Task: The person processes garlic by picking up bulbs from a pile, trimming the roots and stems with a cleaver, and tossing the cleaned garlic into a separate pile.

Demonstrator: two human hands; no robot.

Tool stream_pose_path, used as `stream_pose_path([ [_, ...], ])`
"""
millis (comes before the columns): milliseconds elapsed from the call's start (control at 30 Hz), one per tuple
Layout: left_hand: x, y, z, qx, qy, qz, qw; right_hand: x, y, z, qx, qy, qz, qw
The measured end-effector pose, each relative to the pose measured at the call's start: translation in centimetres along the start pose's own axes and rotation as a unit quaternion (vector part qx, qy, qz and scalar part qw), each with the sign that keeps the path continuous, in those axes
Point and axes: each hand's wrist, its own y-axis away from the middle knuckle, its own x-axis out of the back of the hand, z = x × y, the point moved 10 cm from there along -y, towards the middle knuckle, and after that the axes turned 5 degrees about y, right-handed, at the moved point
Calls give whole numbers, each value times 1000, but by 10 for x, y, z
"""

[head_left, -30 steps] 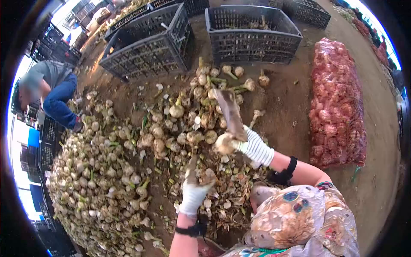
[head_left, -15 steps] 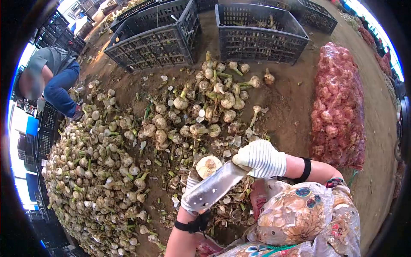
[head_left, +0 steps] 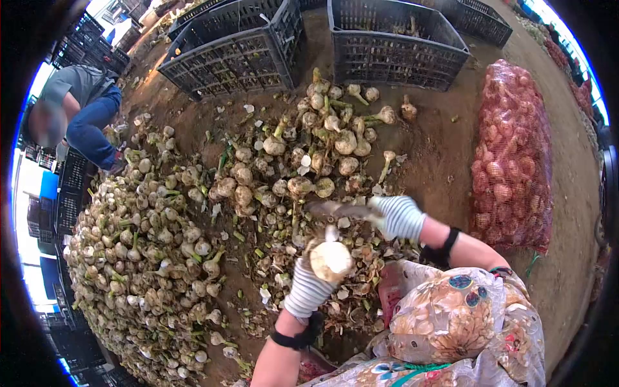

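Note:
In my gloved left hand (head_left: 309, 289) is a garlic bulb (head_left: 331, 259), its pale, bare face turned up toward me. My right hand (head_left: 400, 218), in a striped glove, is closed round the handle of a knife (head_left: 340, 209). The blade is blurred and points left, above the bulb and apart from it. Between blade and bulb shows a small whitish piece (head_left: 332, 233), too blurred to identify. Trimmed scraps and peels (head_left: 348, 293) cover the ground beneath both hands. Untrimmed garlic bulbs (head_left: 300, 187) with stems lie just beyond.
A large heap of garlic (head_left: 142, 277) spreads to the left. Black plastic crates (head_left: 400, 61) stand ahead. On the right lies a red mesh sack (head_left: 512, 161) full of bulbs. Another person (head_left: 90, 122) crouches at the far left.
The knife has lifted off the bulb and swung up and away, its blade turning from flat to edge-on. My left hand has moved slightly right, with the bulb's pale face now more exposed.

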Motion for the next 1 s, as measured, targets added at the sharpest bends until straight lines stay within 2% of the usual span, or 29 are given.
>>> stream_pose_path([
  [33, -1, 1, 2, -5, 21, 10, 1000, -25, 8, 46, -74, 60, -20, 995],
  [100, 28, -9, 7, -55, 241, 46, 968, -3, 26, 46, -75, -14, 79, 994],
  [133, 46, -11, 7, -61, 273, 79, 957, 27, 30, 25, -78, -95, 120, 985],
  [167, 66, -14, 20, -102, 81, 142, 981, 27, 31, 21, -125, -132, 108, 977],
  [200, 84, -13, 34, -118, -115, 221, 961, 40, 28, -6, -66, -166, 134, 975],
  [233, 49, 8, 65, -7, 39, 251, 967, 51, 30, -33, -8, -199, 155, 968],
  [267, 47, 8, 63, -27, 192, 291, 937, 49, 28, -59, 54, -158, 108, 980],
  [300, 43, 8, 54, -47, 339, 324, 882, 46, 26, -84, 117, -115, 61, 985],
  [333, 36, 4, 52, -58, 396, 282, 872, 38, 24, -99, 126, -32, 19, 991],
  [367, 35, 6, 40, -14, 413, 313, 855, 41, 19, -107, 139, -45, 55, 988],
  [467, 32, 1, 22, -70, 418, 198, 884, 35, -2, -111, 153, -26, 45, 987],
  [567, 30, 1, 2, -126, 410, 76, 900, 42, -6, -109, 153, -4, 85, 985],
  [667, 40, 7, -17, -126, 411, 188, 883, 46, -6, -111, 164, -1, 121, 979],
  [700, 39, 10, -17, -113, 404, 227, 879, 39, -8, -101, 135, -21, 102, 985],
  [767, 16, 6, 19, -53, 368, 297, 879, 19, -11, -65, 68, -50, 72, 994],
  [800, 0, -2, 48, -122, 498, 1, 859, -2, -6, -3, -135, -79, 88, 984],
  [833, 23, 24, 68, -99, 359, 268, 889, -8, 9, 43, -211, -81, 103, 969],
  [867, 35, 44, 140, -236, 195, 253, 918, 7, 21, 68, -273, -12, 104, 956],
  [900, 39, 74, 207, -373, 44, 259, 890, 19, 35, 90, -271, -115, 165, 941],
  [933, 81, 94, 228, -397, 334, 218, 827, 41, 43, 97, -263, 7, 238, 935],
  [967, 135, 142, 251, -459, 295, 314, 777, 44, 44, 117, -308, -49, 222, 924],
  [1000, 166, 174, 255, -487, 251, 383, 744, 51, 37, 128, -307, -39, 234, 922],
])
